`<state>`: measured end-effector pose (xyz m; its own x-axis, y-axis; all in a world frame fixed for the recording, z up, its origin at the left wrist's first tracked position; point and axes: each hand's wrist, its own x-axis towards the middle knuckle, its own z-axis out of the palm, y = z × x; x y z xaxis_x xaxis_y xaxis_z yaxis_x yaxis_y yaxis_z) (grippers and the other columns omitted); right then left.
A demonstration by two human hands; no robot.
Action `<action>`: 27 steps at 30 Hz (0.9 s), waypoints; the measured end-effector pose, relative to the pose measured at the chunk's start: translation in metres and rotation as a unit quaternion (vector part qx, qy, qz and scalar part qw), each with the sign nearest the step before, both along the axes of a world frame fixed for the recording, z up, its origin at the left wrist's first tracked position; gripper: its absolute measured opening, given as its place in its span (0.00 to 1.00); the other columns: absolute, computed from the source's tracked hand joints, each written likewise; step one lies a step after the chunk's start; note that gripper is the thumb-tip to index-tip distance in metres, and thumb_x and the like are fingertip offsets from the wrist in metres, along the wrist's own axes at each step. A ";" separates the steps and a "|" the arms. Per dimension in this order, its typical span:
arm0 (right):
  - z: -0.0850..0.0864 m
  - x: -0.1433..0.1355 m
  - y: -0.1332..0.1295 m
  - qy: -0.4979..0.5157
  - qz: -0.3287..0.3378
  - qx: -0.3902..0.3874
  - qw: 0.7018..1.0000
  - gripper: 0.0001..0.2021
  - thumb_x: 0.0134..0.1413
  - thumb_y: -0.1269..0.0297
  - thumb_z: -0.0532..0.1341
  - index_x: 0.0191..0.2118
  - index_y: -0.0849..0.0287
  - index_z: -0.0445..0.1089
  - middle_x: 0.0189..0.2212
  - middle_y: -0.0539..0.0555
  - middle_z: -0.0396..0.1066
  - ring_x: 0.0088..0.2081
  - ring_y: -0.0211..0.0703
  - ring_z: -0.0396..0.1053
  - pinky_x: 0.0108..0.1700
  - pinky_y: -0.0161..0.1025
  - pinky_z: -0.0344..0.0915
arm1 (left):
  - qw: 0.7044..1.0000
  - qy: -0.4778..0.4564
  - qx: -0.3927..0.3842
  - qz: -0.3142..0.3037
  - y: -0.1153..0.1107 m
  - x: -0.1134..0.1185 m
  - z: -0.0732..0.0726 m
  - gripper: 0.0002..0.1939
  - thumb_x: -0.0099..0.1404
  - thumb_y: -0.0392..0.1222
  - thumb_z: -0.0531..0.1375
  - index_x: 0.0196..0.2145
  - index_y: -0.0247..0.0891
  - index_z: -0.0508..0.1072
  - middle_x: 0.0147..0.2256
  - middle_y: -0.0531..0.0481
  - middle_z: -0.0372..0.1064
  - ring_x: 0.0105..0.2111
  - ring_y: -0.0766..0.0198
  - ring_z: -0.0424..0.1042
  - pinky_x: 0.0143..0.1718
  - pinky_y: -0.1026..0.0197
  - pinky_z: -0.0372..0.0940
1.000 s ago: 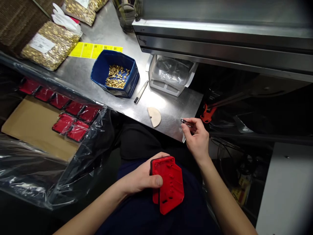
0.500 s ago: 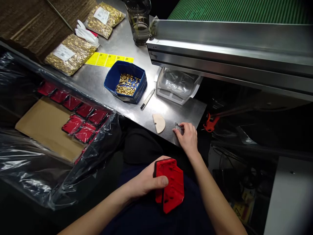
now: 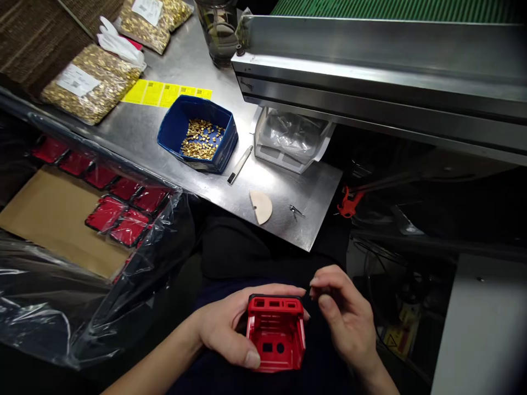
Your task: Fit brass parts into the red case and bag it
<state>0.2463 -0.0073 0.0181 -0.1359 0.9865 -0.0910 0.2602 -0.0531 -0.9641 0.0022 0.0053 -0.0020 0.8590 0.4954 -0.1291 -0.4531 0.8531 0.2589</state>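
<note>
A red plastic housing with a black edge (image 3: 276,334) is gripped in my left hand (image 3: 234,329), its hollow inside and a row of small slots facing up. Just right of it, my right hand (image 3: 346,315) is raised with fingers curled and thumb apart from the index finger; nothing shows between them. A small metal tool (image 3: 296,212) lies on the steel table (image 3: 317,219), beside a beige half-round piece (image 3: 261,207). Farther left rest a light-handled knife (image 3: 240,164) and a blue bin (image 3: 230,151) with many small brass parts.
A grey bin (image 3: 290,162) holds clear plastic bags under the metal conveyor frame (image 3: 370,71). Bags of brass parts (image 3: 93,82), a white glove (image 3: 119,45) and yellow labels (image 3: 167,94) lie at the back left. A plastic-lined box holds red parts (image 3: 129,226) at left.
My right hand has left the small metal tool on the table and come back beside the housing. My left hand has turned the housing so its hollow side shows. The view has shifted slightly.
</note>
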 end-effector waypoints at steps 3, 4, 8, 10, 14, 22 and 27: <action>0.008 -0.002 -0.006 0.005 0.030 0.032 0.999 0.08 0.68 0.62 0.60 0.48 0.55 0.72 0.39 0.54 0.70 0.40 0.46 0.70 0.40 0.42 0.68 | 1.000 -0.004 -0.003 -0.003 -0.001 0.001 -0.001 0.52 0.48 0.27 0.74 0.68 0.43 0.62 0.63 0.36 0.67 0.59 0.48 0.71 0.60 0.50 0.66; 0.009 -0.002 -0.007 0.004 0.036 0.043 0.998 0.08 0.68 0.62 0.60 0.49 0.55 0.72 0.39 0.55 0.70 0.41 0.46 0.70 0.40 0.42 0.68 | 1.000 -0.003 -0.001 -0.002 -0.002 0.001 -0.002 0.52 0.48 0.27 0.74 0.68 0.43 0.62 0.63 0.36 0.67 0.59 0.48 0.71 0.60 0.49 0.65; 0.014 0.001 -0.007 -0.007 0.043 0.077 0.996 0.08 0.68 0.64 0.59 0.50 0.57 0.71 0.39 0.56 0.71 0.40 0.47 0.70 0.39 0.43 0.69 | 1.000 0.017 0.014 -0.005 -0.003 0.000 -0.003 0.51 0.50 0.31 0.74 0.69 0.42 0.61 0.63 0.35 0.66 0.59 0.47 0.71 0.61 0.47 0.64; 0.017 0.002 -0.006 -0.013 0.048 0.096 0.994 0.08 0.69 0.63 0.59 0.49 0.58 0.71 0.38 0.56 0.71 0.40 0.47 0.70 0.38 0.44 0.69 | 0.999 0.040 0.018 0.005 -0.002 -0.001 -0.003 0.49 0.53 0.35 0.73 0.70 0.42 0.59 0.63 0.34 0.65 0.60 0.46 0.70 0.62 0.45 0.63; 0.023 0.002 0.000 -0.049 0.092 0.149 0.983 0.09 0.70 0.61 0.59 0.47 0.60 0.72 0.37 0.57 0.71 0.40 0.48 0.70 0.39 0.45 0.70 | 0.994 0.101 0.013 0.049 0.003 -0.001 -0.005 0.49 0.57 0.42 0.74 0.70 0.45 0.56 0.62 0.36 0.66 0.61 0.42 0.68 0.63 0.39 0.59; 0.026 -0.013 0.005 -0.139 0.253 0.188 0.939 0.15 0.72 0.53 0.57 0.45 0.59 0.74 0.40 0.56 0.77 0.40 0.48 0.72 0.42 0.47 0.69 | 0.969 0.225 0.083 0.053 0.009 0.005 0.001 0.46 0.61 0.56 0.71 0.70 0.44 0.55 0.54 0.40 0.70 0.55 0.50 0.70 0.59 0.48 0.61; 0.030 -0.012 0.009 -0.079 0.151 0.153 0.973 0.09 0.71 0.67 0.57 0.49 0.60 0.73 0.39 0.55 0.76 0.39 0.45 0.73 0.41 0.43 0.68 | 0.963 0.237 0.129 -0.011 0.015 0.012 0.010 0.48 0.63 0.55 0.69 0.72 0.44 0.51 0.57 0.39 0.68 0.56 0.48 0.69 0.60 0.44 0.61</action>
<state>0.2347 0.0013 0.0483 -0.4319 0.8881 0.1575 0.3656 0.3320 -0.8696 0.0145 0.0206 0.0081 0.7441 0.5464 -0.3844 -0.2146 0.7404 0.6370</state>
